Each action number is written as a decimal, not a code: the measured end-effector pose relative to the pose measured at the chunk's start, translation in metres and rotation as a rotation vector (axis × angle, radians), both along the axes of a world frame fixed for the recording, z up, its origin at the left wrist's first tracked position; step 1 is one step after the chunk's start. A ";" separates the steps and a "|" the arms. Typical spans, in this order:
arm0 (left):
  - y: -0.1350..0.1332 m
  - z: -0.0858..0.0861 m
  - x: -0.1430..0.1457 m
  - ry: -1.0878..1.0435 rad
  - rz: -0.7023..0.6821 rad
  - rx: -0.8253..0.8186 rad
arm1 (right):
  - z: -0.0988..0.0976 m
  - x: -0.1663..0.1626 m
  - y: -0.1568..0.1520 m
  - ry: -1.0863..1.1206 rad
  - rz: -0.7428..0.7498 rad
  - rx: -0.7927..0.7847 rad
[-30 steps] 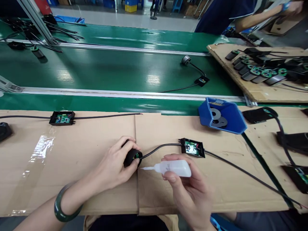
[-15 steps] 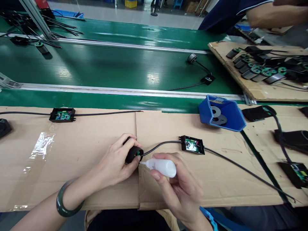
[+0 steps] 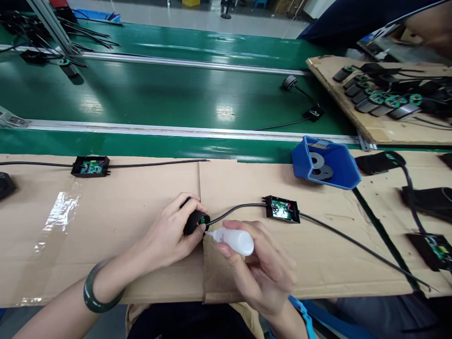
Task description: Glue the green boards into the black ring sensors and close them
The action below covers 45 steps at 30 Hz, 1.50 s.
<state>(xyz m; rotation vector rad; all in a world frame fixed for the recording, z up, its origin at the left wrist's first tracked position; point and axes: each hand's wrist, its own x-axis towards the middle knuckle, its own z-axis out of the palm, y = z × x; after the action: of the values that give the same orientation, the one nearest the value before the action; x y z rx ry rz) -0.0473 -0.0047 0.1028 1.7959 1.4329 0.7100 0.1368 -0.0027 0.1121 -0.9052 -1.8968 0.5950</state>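
Note:
My left hand [image 3: 178,228] is closed round a black cylindrical housing [image 3: 193,223] lying on the cardboard; a bit of green shows inside its right end. A black cable [image 3: 233,207] runs from that end to an open black box with a circuit board [image 3: 282,209], and another cable [image 3: 356,241] trails off to the lower right. Pinched in my right hand [image 3: 263,268] is a small white squeeze bottle [image 3: 235,240], tilted so its thin nozzle points left. The nozzle tip is close to the housing's rim and my left thumb; whether it touches cannot be seen.
A blue bin [image 3: 326,162] with grey rings stands behind the box. Another open box with a board [image 3: 91,166] lies at left. The green conveyor [image 3: 158,96] carries a motor-like part [image 3: 290,83]. Several cylinders [image 3: 374,103] lie on a board at right, near another person's arm [image 3: 429,28].
The bottle has shifted slightly left and up, its nozzle nearer the housing's rim. The part on the conveyor has moved a little right. The other person's arm has moved right.

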 end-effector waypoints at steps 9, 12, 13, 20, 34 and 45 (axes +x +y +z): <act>0.000 -0.001 0.000 -0.010 -0.008 0.001 | -0.001 -0.002 -0.003 0.007 -0.002 -0.037; 0.000 0.000 -0.001 -0.008 -0.005 0.000 | -0.001 -0.002 -0.002 0.018 -0.021 -0.030; 0.000 0.000 -0.001 -0.006 -0.004 -0.002 | -0.001 -0.002 -0.001 0.026 -0.024 -0.025; -0.001 0.000 0.000 0.000 -0.003 -0.012 | -0.001 -0.005 0.000 0.079 -0.015 0.006; 0.001 -0.003 -0.001 0.001 -0.003 0.031 | -0.006 0.000 0.004 0.015 -0.089 0.098; 0.002 -0.002 -0.004 -0.193 0.043 -0.104 | -0.021 0.003 -0.006 0.434 -0.157 -0.284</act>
<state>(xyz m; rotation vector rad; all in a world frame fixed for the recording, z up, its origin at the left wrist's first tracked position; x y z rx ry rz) -0.0515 -0.0030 0.1009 1.5760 1.3576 0.7937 0.1401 -0.0083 0.0916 -0.9994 -1.3618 0.8992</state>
